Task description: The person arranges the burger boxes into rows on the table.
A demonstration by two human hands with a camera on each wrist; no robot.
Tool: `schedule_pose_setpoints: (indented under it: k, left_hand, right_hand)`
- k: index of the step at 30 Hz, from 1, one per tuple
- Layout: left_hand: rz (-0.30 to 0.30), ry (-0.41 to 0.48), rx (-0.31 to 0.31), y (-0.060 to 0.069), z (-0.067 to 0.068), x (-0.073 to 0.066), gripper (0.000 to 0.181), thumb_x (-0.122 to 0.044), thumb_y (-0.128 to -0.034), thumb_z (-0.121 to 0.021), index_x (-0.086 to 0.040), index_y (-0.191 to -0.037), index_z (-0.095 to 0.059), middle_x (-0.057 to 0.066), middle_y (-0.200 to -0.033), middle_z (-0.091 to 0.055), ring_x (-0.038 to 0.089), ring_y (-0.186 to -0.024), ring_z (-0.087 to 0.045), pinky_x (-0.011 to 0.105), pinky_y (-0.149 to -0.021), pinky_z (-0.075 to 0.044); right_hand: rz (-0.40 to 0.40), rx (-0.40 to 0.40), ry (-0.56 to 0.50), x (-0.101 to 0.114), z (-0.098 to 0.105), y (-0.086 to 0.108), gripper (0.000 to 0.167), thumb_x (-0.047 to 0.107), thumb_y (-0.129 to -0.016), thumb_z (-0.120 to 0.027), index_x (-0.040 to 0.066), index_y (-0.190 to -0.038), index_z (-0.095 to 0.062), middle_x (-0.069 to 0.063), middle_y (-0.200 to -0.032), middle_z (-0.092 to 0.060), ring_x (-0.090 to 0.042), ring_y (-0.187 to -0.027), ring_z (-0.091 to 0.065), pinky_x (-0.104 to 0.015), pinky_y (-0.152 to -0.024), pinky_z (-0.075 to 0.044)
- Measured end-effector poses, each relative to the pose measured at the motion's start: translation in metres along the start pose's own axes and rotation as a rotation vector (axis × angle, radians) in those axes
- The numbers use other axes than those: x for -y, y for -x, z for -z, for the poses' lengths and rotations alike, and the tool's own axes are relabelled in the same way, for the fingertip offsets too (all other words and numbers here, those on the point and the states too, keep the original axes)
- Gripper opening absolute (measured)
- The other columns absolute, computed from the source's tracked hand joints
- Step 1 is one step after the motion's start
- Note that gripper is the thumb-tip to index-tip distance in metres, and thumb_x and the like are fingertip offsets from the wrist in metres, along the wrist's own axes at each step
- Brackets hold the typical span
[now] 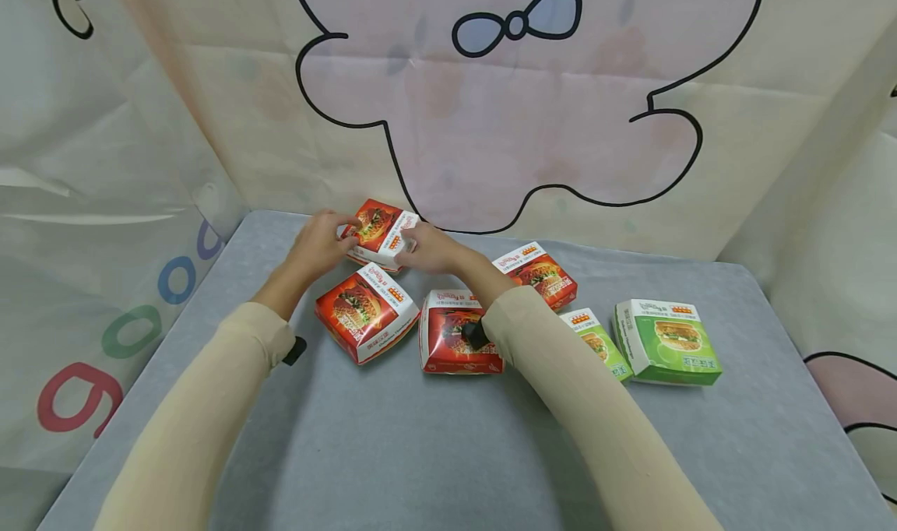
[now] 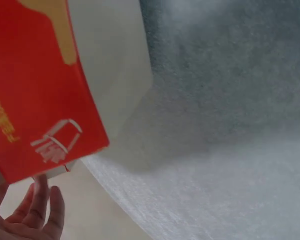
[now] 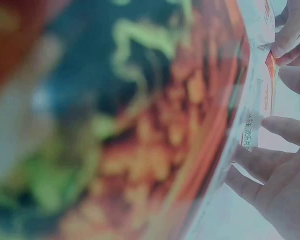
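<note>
Cloth (image 1: 546, 145), pale and printed, hangs behind a grey-covered bench (image 1: 392, 445). Two cream sleeves reach forward over the bench: the left sleeve (image 1: 189, 406) runs up and inward, while the right sleeve (image 1: 603, 414) slants up and leftward. The forearms converge, bringing both hands to the far edge. A large green box (image 1: 673, 344) sits at the right. Three red boxes lie nearer the middle: the left red box (image 1: 367, 313) turned askew, the middle red box (image 1: 452, 321) and the right red box (image 1: 543, 278), the last two partly covered by the right arm. A smaller green box (image 1: 606, 348) shows beside the sleeve. The rear red box (image 1: 378, 227) is at the back of the bench, between the hands; whether it touches the cloth cover cannot be told.

The left hand (image 1: 318, 241) comes in from the side, its fingers pinching that box's left end. The right hand (image 1: 434, 249) faces it, fingers spread and gripping the white right end.
</note>
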State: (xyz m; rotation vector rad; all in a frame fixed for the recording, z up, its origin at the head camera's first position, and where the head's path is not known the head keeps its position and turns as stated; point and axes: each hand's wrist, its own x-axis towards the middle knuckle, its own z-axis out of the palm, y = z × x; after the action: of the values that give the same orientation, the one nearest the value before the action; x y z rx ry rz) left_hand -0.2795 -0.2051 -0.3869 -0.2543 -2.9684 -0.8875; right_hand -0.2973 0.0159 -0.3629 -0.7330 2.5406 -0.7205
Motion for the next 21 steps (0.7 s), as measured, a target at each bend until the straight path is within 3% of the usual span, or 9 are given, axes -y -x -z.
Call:
schedule_pose_setpoints:
  k: [5, 9, 14, 21]
  left_hand:
    - [0.031, -0.014, 0.033, -0.002, -0.002, -0.004, 0.044, -0.026, -0.0961, -0.066, -0.003, -0.133, -0.061, 0.024, -0.132, -0.054, 0.037, -0.115, -0.052, 0.054, -0.094, -0.044]
    - [0.083, -0.004, 0.051, -0.001, -0.002, -0.006, 0.058, -0.038, -0.0922, -0.071, -0.004, -0.137, -0.056, 0.023, -0.137, -0.049, 0.036, -0.114, -0.052, 0.053, -0.094, -0.045]
    - [0.1, 0.03, 0.073, -0.002, -0.001, -0.008, 0.059, -0.036, -0.0925, -0.071, -0.004, -0.139, -0.052, 0.024, -0.14, -0.044, 0.035, -0.11, -0.053, 0.052, -0.091, -0.046]
    - [0.053, 0.055, 0.097, -0.004, 0.001, -0.006, 0.058, -0.028, -0.0925, -0.071, 0.0, -0.139, -0.052, 0.025, -0.139, -0.047, 0.036, -0.109, -0.052, 0.052, -0.091, -0.045]
  right_hand:
    - [-0.009, 0.003, 0.011, 0.001, 0.001, 0.001, 0.06, 0.027, -0.098, -0.057, -0.003, -0.149, -0.041, -0.018, -0.152, -0.041, -0.027, -0.141, -0.037, -0.037, -0.114, -0.031]
    - [0.005, -0.033, -0.006, 0.001, 0.003, 0.001, 0.06, 0.024, -0.098, -0.057, -0.002, -0.149, -0.04, -0.017, -0.152, -0.042, -0.029, -0.143, -0.035, -0.039, -0.116, -0.03]
    - [0.009, -0.088, -0.035, -0.002, 0.007, 0.001, 0.063, 0.022, -0.097, -0.058, -0.002, -0.151, -0.035, -0.02, -0.154, -0.038, -0.031, -0.145, -0.031, -0.039, -0.117, -0.026]
    - [0.023, -0.069, -0.043, -0.007, 0.011, 0.003, 0.065, 0.021, -0.098, -0.057, -0.004, -0.152, -0.031, -0.02, -0.157, -0.033, -0.032, -0.147, -0.026, -0.038, -0.119, -0.022]
